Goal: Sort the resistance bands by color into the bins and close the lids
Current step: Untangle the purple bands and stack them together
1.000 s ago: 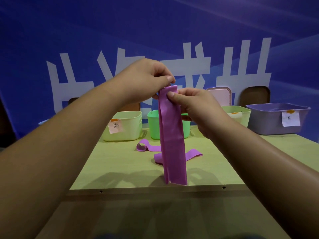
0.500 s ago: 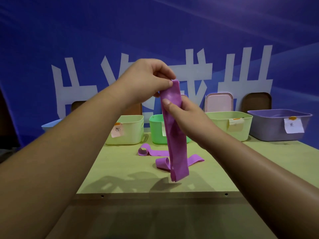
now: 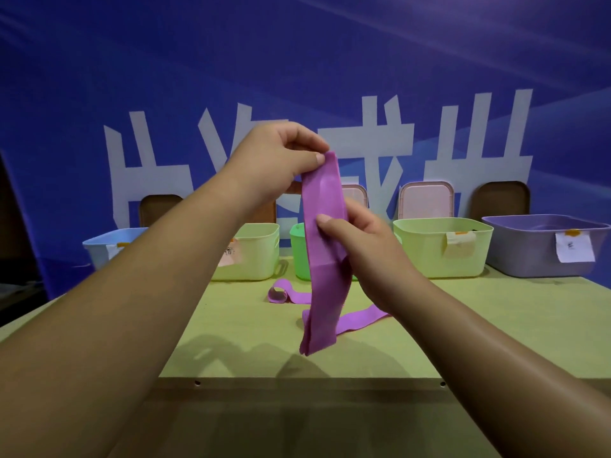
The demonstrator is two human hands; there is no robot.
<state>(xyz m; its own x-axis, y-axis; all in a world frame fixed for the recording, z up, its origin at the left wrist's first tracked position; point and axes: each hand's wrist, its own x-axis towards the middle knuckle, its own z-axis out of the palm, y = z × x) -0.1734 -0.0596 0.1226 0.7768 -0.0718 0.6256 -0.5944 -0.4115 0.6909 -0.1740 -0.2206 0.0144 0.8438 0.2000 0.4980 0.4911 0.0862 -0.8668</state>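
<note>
Left hand (image 3: 274, 160) fingers pinched on top end of purple band (image 3: 325, 259) — hangs straight below. Right hand (image 3: 363, 239) fingers clamped mid-length, likely folding it compact for purple bin (image 3: 542, 249), well right of fingers.

Purple band (image 3: 325, 259) hangs upright, doubled over, right in front of the open green bin (image 3: 297, 256). A curled band (image 3: 281, 295) and a flatter band (image 3: 362, 320), purple too, lie just in front of it.

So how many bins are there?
5, in a row at the table's back: blue bin far left, pale green bin, bright green bin partly behind the held purple band, second pale green bin, purple bin far right. None seems hidden.
</note>
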